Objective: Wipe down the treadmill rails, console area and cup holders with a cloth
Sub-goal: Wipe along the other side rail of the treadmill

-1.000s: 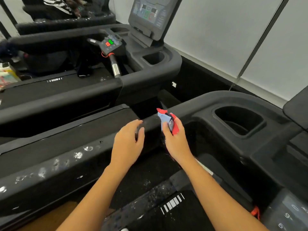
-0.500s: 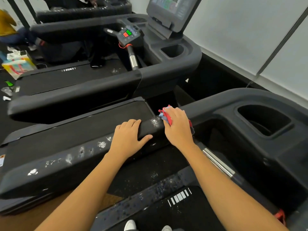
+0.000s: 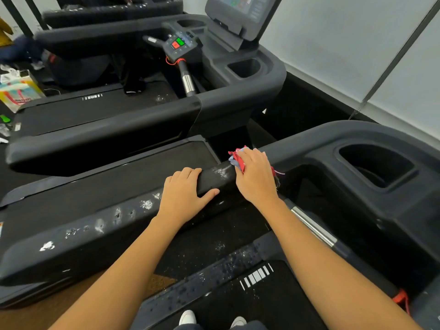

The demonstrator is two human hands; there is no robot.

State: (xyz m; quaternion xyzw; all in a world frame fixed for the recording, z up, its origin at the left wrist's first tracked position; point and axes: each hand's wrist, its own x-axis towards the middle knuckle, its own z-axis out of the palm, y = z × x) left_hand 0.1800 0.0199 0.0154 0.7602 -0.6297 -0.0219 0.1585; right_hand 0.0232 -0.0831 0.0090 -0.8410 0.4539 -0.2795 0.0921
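Note:
A black treadmill side rail (image 3: 78, 236) runs from lower left up to the middle, spotted with white smudges. My left hand (image 3: 184, 195) lies over the rail, fingers wrapped across its top and thumb on the near side. Just to its right, my right hand (image 3: 256, 178) presses a red and blue cloth (image 3: 237, 158) against the rail; most of the cloth is hidden under the palm. A white smear (image 3: 222, 171) shows on the rail between the two hands. The cup holder (image 3: 376, 165) of this treadmill opens at the right.
A second treadmill (image 3: 147, 120) stands beyond, with its console screen (image 3: 240, 10), cup holder (image 3: 244, 67) and red and green buttons (image 3: 178, 43). A chrome handle bar (image 3: 314, 227) runs under my right forearm. A colourful bag (image 3: 17, 92) sits on the floor far left. White wall on the right.
Both hands came down onto the rail: the left now grips it, the right went from holding the cloth in the air to pressing it on the rail. The view has tilted down.

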